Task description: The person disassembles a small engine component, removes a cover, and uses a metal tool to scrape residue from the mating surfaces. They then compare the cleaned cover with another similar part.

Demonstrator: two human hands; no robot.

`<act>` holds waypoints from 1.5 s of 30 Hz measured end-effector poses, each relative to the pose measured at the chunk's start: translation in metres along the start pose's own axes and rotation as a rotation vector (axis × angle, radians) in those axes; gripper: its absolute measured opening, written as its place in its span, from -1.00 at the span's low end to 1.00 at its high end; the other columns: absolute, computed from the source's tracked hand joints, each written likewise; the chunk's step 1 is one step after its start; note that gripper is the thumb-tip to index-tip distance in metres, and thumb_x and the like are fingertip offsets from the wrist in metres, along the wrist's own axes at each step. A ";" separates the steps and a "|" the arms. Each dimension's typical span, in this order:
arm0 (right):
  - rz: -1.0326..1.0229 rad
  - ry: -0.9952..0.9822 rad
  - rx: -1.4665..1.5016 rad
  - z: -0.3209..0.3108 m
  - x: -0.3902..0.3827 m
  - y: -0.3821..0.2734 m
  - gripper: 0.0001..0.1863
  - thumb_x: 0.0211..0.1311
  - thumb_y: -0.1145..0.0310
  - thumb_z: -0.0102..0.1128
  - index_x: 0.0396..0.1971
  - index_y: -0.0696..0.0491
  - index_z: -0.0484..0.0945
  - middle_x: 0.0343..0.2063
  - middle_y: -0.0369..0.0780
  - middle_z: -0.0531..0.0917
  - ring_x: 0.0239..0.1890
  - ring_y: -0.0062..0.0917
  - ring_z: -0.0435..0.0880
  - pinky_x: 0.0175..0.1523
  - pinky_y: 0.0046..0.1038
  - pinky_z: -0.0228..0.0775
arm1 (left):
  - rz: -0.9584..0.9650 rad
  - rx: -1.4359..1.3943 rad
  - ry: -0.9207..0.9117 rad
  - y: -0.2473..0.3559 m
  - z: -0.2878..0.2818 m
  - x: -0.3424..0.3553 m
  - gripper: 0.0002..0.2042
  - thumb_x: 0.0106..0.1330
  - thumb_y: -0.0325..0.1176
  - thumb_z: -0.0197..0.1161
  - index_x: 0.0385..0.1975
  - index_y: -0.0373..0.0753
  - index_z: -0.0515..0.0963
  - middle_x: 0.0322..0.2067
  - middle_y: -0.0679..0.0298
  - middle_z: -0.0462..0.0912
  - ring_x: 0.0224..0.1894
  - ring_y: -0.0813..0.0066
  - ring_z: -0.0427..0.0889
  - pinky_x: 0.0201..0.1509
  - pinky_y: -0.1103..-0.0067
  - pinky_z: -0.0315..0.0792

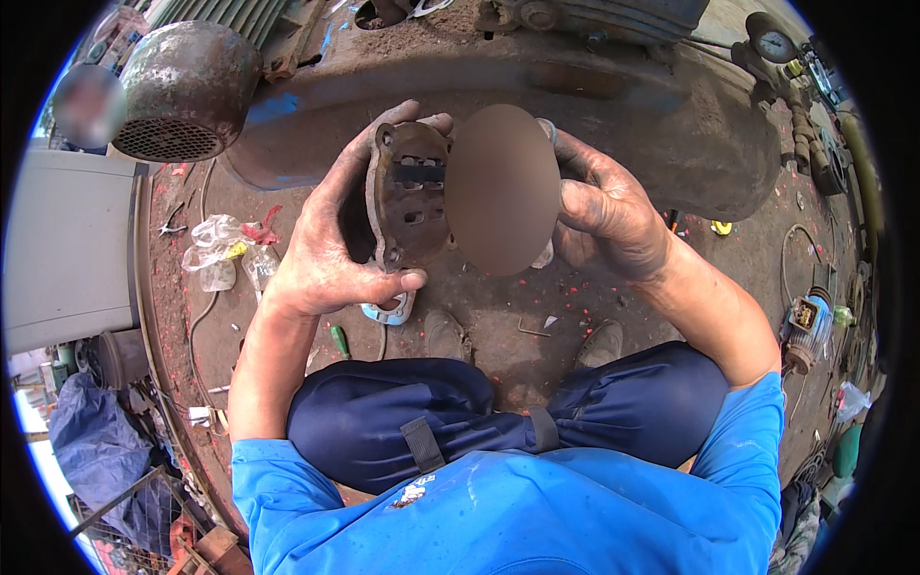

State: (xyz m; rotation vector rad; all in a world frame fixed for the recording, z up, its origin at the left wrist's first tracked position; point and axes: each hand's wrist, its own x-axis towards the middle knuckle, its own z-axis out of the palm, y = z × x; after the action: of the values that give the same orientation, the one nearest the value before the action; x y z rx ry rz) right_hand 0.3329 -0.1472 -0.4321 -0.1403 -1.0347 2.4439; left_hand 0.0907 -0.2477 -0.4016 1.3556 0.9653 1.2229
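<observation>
I hold two rusty metal parts side by side, raised above my knees. My left hand grips a brown valve plate by its rim, thumb below and fingers along its left and upper edge. Slots and small bolt lugs show on its face. My right hand is closed on the right edge of a second round metal part, with the thumb in front. A blurred oval covers most of that part; only a lug shows at its lower edge. Whether the two parts touch is hard to make out.
A large rusty tank lies just ahead, with a motor at far left and a pressure gauge at far right. On the dirty floor are a green-handled screwdriver, a hex key, pliers and plastic bags.
</observation>
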 end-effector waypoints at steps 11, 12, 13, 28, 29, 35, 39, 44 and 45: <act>-0.001 0.006 0.015 0.002 -0.001 -0.001 -0.27 0.28 0.23 0.34 0.34 0.17 0.23 0.18 -0.13 0.48 0.21 -0.40 0.51 0.31 -0.26 0.38 | -0.034 -0.043 0.024 0.000 0.003 0.000 0.13 -0.19 -0.41 0.61 0.46 -0.33 0.02 0.39 0.01 0.25 0.38 0.18 0.33 0.44 0.26 0.26; -0.003 0.017 0.018 0.002 -0.001 0.000 -0.28 0.28 0.23 0.35 0.34 0.17 0.23 0.18 -0.13 0.48 0.21 -0.40 0.51 0.31 -0.26 0.38 | -0.032 -0.029 0.020 -0.001 0.002 0.000 0.13 -0.19 -0.41 0.61 0.46 -0.33 0.02 0.39 0.01 0.25 0.38 0.18 0.32 0.44 0.27 0.26; 0.004 0.015 0.011 0.004 -0.001 -0.002 -0.28 0.28 0.23 0.35 0.33 0.17 0.24 0.18 -0.14 0.49 0.21 -0.40 0.51 0.31 -0.26 0.38 | -0.030 -0.013 0.017 -0.001 0.002 0.000 0.14 -0.20 -0.41 0.61 0.46 -0.33 0.02 0.39 0.00 0.25 0.38 0.18 0.32 0.44 0.27 0.25; 0.035 0.104 -0.157 0.017 0.003 -0.004 -0.26 0.22 0.21 0.42 0.27 0.26 0.28 0.15 -0.06 0.51 0.21 -0.37 0.50 0.32 -0.27 0.38 | -0.118 0.158 0.046 0.001 0.007 0.000 0.05 -0.23 -0.46 0.57 0.43 -0.22 0.19 0.32 0.15 0.39 0.19 0.35 0.54 0.23 0.38 0.49; 0.031 0.114 -0.170 0.016 0.003 -0.002 -0.25 0.22 0.21 0.43 0.28 0.25 0.27 0.16 -0.05 0.51 0.22 -0.36 0.49 0.33 -0.26 0.37 | -0.169 0.223 0.042 0.003 0.010 0.002 0.03 -0.22 -0.47 0.56 0.42 -0.21 0.21 0.30 0.15 0.40 0.16 0.36 0.56 0.19 0.39 0.52; 0.074 0.156 -0.175 0.014 0.005 0.006 -0.21 0.19 0.22 0.44 0.31 0.21 0.23 0.20 -0.02 0.45 0.28 -0.34 0.43 0.35 -0.24 0.34 | -0.145 0.638 -0.017 0.004 0.020 0.010 0.05 -0.23 -0.38 0.63 0.42 -0.19 0.22 0.28 0.16 0.42 -0.02 0.43 0.66 -0.03 0.48 0.63; 0.104 0.102 -0.035 0.000 0.003 0.012 -0.15 0.16 0.14 0.44 0.34 0.19 0.20 0.21 -0.07 0.45 0.28 -0.34 0.43 0.39 -0.22 0.27 | 0.082 0.853 -0.030 0.000 0.024 0.016 0.05 -0.26 -0.32 0.67 0.39 -0.20 0.26 0.21 0.11 0.50 0.03 0.32 0.66 0.04 0.44 0.60; 0.169 -0.035 0.067 -0.013 0.007 0.011 -0.17 0.20 0.04 0.31 0.34 0.19 0.20 0.18 -0.08 0.48 0.23 -0.36 0.49 0.35 -0.24 0.33 | 0.042 0.840 0.038 0.005 0.035 0.017 0.02 -0.32 -0.20 0.71 0.29 -0.23 0.33 0.14 0.03 0.55 0.17 0.08 0.58 0.17 0.33 0.53; 0.190 -0.046 0.097 -0.016 0.006 0.011 -0.17 0.20 0.04 0.29 0.33 0.20 0.21 0.17 -0.08 0.48 0.22 -0.36 0.50 0.34 -0.24 0.35 | -0.038 0.763 0.061 0.007 0.038 0.016 0.01 -0.33 -0.19 0.71 0.27 -0.24 0.34 0.13 0.03 0.56 0.18 0.08 0.57 0.19 0.32 0.53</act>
State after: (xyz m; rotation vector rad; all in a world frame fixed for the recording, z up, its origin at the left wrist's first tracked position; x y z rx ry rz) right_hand 0.3280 -0.1407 -0.4500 -0.1569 -0.9590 2.6745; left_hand 0.1297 -0.2398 -0.3904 1.8686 1.5885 0.8908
